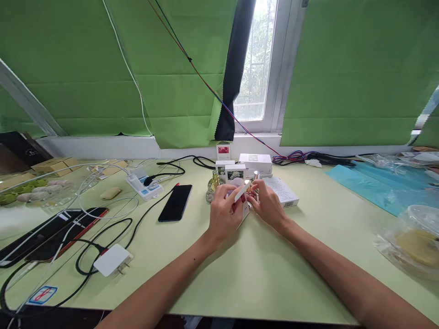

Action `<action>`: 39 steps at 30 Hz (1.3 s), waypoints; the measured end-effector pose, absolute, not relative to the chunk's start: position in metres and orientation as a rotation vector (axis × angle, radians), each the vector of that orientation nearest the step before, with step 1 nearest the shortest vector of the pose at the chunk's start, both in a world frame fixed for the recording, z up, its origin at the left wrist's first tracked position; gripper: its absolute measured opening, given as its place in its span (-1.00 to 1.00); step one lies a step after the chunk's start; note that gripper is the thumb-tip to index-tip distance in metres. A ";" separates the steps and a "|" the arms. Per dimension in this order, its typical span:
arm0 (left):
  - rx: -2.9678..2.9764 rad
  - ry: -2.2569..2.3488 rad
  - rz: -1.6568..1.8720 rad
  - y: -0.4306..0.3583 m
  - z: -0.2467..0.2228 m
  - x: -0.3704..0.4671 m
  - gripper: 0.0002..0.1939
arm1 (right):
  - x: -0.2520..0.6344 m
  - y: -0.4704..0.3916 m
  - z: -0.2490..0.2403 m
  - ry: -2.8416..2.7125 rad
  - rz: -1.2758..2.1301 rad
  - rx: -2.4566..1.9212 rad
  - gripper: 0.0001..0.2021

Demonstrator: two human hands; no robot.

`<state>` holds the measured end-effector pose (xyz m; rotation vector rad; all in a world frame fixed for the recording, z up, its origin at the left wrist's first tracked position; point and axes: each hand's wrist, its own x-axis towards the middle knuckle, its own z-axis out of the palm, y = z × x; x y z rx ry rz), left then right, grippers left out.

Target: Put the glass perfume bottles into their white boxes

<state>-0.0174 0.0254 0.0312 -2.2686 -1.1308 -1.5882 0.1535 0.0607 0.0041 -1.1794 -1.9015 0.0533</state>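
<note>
In the middle of the table my left hand grips a small white box with a red picture, tilted, its white flap standing up. Close against the box's right side, my right hand has its fingers curled together near the flap; what they pinch is hidden. Behind the hands stand small glass bottles, one with a gold top and one with a silver top. More small white boxes sit behind them, two with white-flower pictures. A flat white box with a barcode lies by my right hand.
Left of the hands lies a black phone. Further left are a power strip, a white charger, looping cables and two dark devices. At the right are blue sheeting and a bagged plastic container.
</note>
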 end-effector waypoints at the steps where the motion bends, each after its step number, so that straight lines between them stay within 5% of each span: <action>1: -2.282 -1.106 -1.584 0.026 0.031 -0.018 -0.65 | 0.153 0.060 0.005 -1.903 0.077 -1.175 -0.69; 9: -2.295 -1.005 -1.558 0.029 0.029 -0.021 -0.57 | 0.155 0.059 0.004 -1.999 0.146 -1.146 -0.44; 39: -2.334 -1.111 -1.608 0.020 0.035 -0.016 -0.78 | 0.155 0.054 0.014 -1.995 0.134 -1.202 -0.46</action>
